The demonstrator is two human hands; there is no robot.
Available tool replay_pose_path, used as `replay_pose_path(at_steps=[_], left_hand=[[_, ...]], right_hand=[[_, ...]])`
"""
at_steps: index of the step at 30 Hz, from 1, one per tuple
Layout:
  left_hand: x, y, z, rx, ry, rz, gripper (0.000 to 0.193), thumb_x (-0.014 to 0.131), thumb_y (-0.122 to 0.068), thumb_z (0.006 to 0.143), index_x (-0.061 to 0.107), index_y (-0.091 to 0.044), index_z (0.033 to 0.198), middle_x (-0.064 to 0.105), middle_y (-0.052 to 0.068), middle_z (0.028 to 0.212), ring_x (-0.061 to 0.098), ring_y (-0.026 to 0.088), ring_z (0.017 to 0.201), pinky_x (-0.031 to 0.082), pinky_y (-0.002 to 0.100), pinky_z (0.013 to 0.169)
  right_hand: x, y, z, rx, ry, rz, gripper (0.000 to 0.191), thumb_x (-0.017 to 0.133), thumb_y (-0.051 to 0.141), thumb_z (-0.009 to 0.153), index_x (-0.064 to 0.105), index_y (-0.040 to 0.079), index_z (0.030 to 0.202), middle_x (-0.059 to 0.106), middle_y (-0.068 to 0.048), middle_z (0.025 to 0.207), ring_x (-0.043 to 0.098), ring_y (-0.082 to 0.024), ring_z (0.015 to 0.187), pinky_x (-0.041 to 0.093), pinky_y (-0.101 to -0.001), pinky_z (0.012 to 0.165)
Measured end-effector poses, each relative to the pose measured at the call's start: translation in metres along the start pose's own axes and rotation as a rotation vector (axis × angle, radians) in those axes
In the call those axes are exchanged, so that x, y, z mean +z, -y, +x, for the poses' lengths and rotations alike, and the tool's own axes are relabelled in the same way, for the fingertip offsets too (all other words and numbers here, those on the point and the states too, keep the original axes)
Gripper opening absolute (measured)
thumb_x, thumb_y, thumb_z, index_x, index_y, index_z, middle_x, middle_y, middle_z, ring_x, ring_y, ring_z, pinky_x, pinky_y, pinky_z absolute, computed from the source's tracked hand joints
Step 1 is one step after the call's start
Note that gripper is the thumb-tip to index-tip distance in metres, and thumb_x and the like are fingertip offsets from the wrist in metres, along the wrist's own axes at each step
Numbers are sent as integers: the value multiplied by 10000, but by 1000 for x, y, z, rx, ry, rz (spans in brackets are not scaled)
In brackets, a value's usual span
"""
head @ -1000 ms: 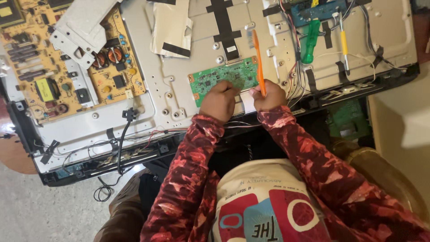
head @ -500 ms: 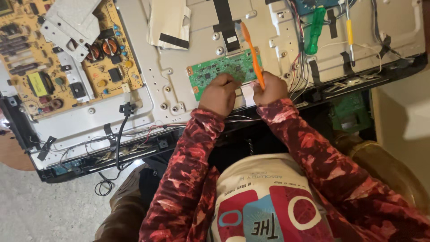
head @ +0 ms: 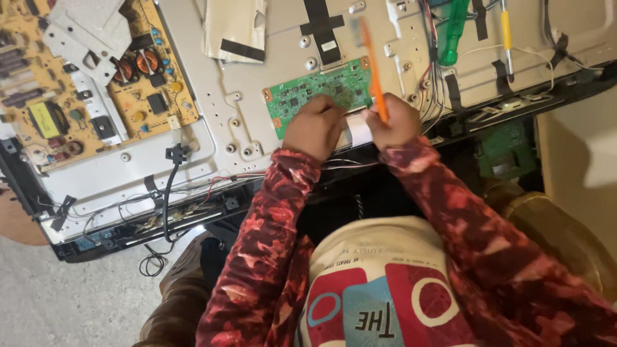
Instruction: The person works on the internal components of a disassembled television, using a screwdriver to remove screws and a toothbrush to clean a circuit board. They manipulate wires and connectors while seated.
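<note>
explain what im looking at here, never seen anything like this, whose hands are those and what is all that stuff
This is one picture from a camera worn on a person's head, looking down, so you see their own chest, patterned sleeves and two bare hands. No machine is at work.

In front of them lies the opened back of a flat television: a grey metal panel with screws, black tape and wires. At the left sits a yellow circuit board, in the middle a small green circuit board.

The left hand rests at the lower edge of the green board. The right hand holds a thin orange tool that points up and away; it is blurred, so I cannot tell its kind. Between the hands is a white flat cable.

Further right lie a green-handled screwdriver and a yellow-handled one.
</note>
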State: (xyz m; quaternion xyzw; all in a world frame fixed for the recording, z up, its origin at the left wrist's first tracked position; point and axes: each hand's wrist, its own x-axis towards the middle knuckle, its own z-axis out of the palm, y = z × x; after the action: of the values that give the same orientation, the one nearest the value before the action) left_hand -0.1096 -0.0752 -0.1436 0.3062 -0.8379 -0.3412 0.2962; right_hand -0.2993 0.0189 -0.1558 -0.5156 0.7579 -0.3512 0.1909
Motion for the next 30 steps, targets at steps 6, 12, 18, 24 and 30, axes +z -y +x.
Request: replay_pose_path(at_steps=[6,12,18,24,30], left_hand=[[15,-4,28,-25,256,344,121,631,-134,857,736,-89,893,666,103,962,696,330,948,582,447,737],[24,5,37,-66,430,436,181,622,-120,844,729,-89,986,662,152,998,704,366,901,588,474,696],[29,10,36,31,480,461,162,620,-116,860,720,-69,979,666,174,1014,708,374,929,591,463,730],[14,21,41,-37,447,255,141,629,-132,857,727,-83,945,686,187,968,676,400,905,553,511,778],[8,38,44,-13,415,107,108,689,-158,809,715,-67,862,691,174,864,672,390,843,540,492,763]], right_hand=[[-30,-4,-15,435,304,661,181,753,117,915,617,73,1027,584,30,756,509,-42,582,410,-223,501],[-34,1,-48,356,300,611,132,730,62,934,641,57,1032,617,32,827,527,-36,613,448,-208,551],[-36,12,-58,326,281,487,87,707,87,971,661,50,1035,647,-7,802,563,-36,594,463,-212,543],[-38,14,-53,288,321,527,108,625,125,994,627,33,1049,749,13,962,562,-37,562,470,-213,507],[-41,8,-56,187,271,246,166,729,157,984,697,28,1084,709,-39,798,642,-78,692,528,-244,665]])
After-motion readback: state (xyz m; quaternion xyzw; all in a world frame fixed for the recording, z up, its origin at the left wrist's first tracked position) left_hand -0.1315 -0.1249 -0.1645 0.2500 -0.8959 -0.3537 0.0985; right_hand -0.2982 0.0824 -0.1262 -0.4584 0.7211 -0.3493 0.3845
